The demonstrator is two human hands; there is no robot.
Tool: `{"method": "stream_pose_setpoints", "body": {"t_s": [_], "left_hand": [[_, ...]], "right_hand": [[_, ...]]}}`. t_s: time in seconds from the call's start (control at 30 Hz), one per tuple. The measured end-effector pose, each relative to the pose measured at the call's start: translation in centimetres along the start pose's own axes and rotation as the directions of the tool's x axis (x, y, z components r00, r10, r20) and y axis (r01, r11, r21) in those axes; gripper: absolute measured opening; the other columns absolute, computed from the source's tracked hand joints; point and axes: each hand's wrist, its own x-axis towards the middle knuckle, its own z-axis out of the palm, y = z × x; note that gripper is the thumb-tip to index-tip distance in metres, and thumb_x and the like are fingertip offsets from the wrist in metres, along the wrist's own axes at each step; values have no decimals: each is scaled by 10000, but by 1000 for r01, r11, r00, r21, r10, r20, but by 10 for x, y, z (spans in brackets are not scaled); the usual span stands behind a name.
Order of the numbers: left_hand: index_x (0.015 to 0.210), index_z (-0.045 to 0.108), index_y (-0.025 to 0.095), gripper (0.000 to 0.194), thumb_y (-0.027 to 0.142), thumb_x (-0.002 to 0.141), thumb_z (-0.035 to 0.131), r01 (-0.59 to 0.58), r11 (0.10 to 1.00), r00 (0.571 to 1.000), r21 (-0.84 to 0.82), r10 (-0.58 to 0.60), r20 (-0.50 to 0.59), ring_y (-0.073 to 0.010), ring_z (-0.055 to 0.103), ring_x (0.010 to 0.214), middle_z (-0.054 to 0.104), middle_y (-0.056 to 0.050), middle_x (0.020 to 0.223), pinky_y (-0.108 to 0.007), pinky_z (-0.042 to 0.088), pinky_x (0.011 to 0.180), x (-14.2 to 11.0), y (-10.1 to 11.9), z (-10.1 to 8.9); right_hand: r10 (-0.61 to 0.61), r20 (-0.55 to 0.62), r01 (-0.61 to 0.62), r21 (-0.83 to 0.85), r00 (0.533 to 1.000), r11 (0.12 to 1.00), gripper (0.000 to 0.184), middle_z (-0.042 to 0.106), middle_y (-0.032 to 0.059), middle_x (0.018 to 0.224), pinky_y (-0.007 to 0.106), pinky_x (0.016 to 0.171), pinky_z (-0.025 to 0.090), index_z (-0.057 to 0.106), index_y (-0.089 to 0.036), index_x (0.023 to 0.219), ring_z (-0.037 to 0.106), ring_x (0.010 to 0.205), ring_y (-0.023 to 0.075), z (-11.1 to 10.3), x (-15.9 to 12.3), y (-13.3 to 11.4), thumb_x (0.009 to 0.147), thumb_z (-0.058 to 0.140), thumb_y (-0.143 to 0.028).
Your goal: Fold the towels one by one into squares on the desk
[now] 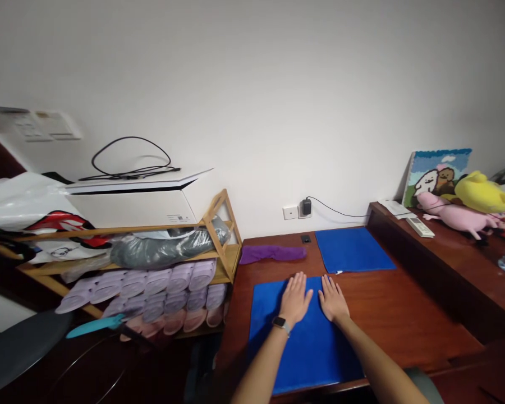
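Observation:
A blue cloth [307,348] lies spread on the brown wooden desk [408,314], reaching to its front edge. My left hand [295,298] rests palm down on the cloth's upper middle, fingers stretched out; a watch is on that wrist. Flat near the cloth's upper right corner is my right hand [333,299], its fingers also extended. Neither hand grips anything. Beyond them, a second blue cloth [353,251] lies flat towards the wall. A folded purple cloth [272,254] sits at the back left of the desk.
Left of the desk stands a wooden rack [225,241] with several slippers [164,286] and a white box [138,205]. A raised ledge on the right holds a remote control [419,226], plush toys [454,214] and a picture [437,174]. A black plug [307,206] has a cable along the wall.

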Motion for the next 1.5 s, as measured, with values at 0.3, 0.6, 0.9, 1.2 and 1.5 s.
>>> {"method": "stream_pose_setpoints", "body": {"t_s": [0.3, 0.6, 0.9, 1.2, 1.5], "left_hand": [[1660, 245, 184, 704, 567, 1071, 187, -13, 999, 989, -45, 19, 147, -226, 252, 1591, 310, -84, 1711, -458, 209, 1310, 5, 19, 26], [1663, 224, 178, 768, 639, 1049, 239, 227, 965, 960, 135, -245, 135, -262, 267, 1586, 316, -124, 1705, -485, 243, 1284, -56, -137, -38], [1673, 181, 176, 762, 616, 1052, 210, 271, 948, 949, 169, -292, 118, -261, 261, 1586, 299, -110, 1710, -491, 254, 1286, -63, -155, -35], [1620, 358, 184, 612, 450, 1084, 234, -8, 1000, 999, 25, 9, -39, -221, 335, 1560, 406, -89, 1670, -456, 276, 1294, -6, -13, -12], [1665, 226, 244, 700, 601, 1064, 261, -161, 974, 975, -158, 182, 125, -194, 292, 1577, 320, -54, 1711, -429, 244, 1304, 25, 45, 22]], "right_hand": [[-24, 11, 23, 21, 1000, 1000, 698, 159, 65, 1738, 417, 1302, 62, 185, -107, 1665, 85, 1616, 214, 0, -1, 1, 1046, 185, -428], [11, 16, -11, 41, 1000, 999, 708, 145, 47, 1742, 404, 1303, 49, 159, -105, 1668, 81, 1616, 203, -2, -2, -2, 1049, 160, -450], [22, 23, -22, -8, 999, 1000, 704, 140, 32, 1745, 393, 1303, 51, 148, -112, 1670, 85, 1616, 196, -3, -3, -3, 1052, 150, -450], [14, 23, -14, -4, 1000, 1000, 699, 148, 57, 1741, 408, 1305, 65, 165, -104, 1667, 92, 1615, 208, -7, -3, -4, 1051, 144, -436], [-63, 25, 64, -34, 998, 997, 698, 172, 72, 1738, 434, 1303, 84, 233, -125, 1660, 97, 1616, 244, 7, -2, 6, 1013, 281, -386]]}}
